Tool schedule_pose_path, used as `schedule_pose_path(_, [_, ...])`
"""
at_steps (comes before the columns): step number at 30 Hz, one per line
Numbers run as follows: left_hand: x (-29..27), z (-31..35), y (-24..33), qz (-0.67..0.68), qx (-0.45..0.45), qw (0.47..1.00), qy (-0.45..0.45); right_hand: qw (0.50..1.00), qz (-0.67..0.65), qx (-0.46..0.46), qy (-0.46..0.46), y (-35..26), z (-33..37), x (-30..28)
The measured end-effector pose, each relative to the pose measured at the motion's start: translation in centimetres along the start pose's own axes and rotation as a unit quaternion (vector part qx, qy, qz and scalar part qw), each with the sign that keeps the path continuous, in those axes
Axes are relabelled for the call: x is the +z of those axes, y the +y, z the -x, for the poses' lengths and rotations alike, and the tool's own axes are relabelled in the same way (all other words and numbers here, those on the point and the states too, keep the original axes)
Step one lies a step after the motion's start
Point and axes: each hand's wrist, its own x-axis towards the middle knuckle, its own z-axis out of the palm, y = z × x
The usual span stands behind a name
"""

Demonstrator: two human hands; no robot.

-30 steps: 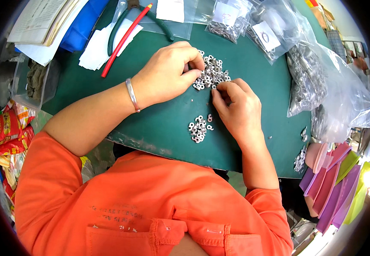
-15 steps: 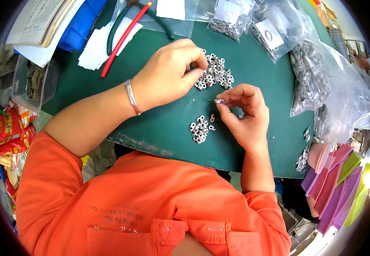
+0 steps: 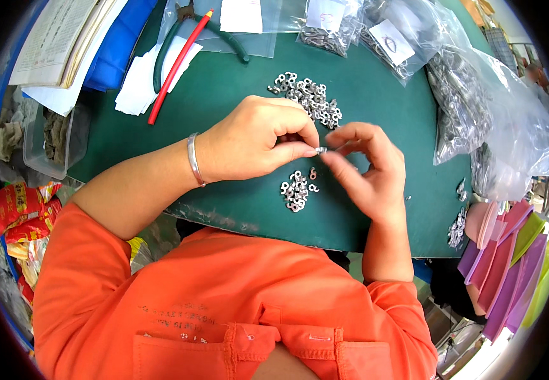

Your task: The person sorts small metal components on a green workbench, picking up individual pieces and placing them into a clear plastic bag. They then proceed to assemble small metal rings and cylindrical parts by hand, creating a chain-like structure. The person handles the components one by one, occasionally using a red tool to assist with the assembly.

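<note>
A tiny silvery metal part (image 3: 321, 151) sits at the fingertips of my left hand (image 3: 258, 138), whose thumb and index finger are pinched on it. Close by on the right is my right hand (image 3: 372, 168), thumb and fingers apart around a gap; its fingertips are slightly blurred. The right thumb tip is beside the part, and I cannot tell whether it touches. Beyond the hands lies a heap of small hook-shaped metal pieces (image 3: 312, 98). On the near side, a smaller cluster of similar pieces (image 3: 296, 192) rests on the green tabletop (image 3: 243, 209).
Green-handled pliers (image 3: 233, 44) and a red pencil (image 3: 179, 66) lie on white paper slips at the far left. Clear bags of metal parts (image 3: 461, 104) line the far and right sides. A clear plastic box (image 3: 72, 142) stands left; pink, purple and green bins (image 3: 502, 266) hang right.
My left hand has come away from the heap toward me and now meets the right hand at the small part. The right thumb and fingers have spread apart.
</note>
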Motion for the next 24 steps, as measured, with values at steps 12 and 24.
schedule_pose_path(12, [0.3,-0.2,0.0,-0.003,-0.057,0.996,0.066,0.999,-0.024,0.003,0.020,0.0,-0.6,0.7])
schedule_pose_path(24, [-0.7,-0.6,0.0,0.006,-0.064,0.981,0.181,0.948,-0.232,0.151,0.159,0.6,-12.7,-6.3])
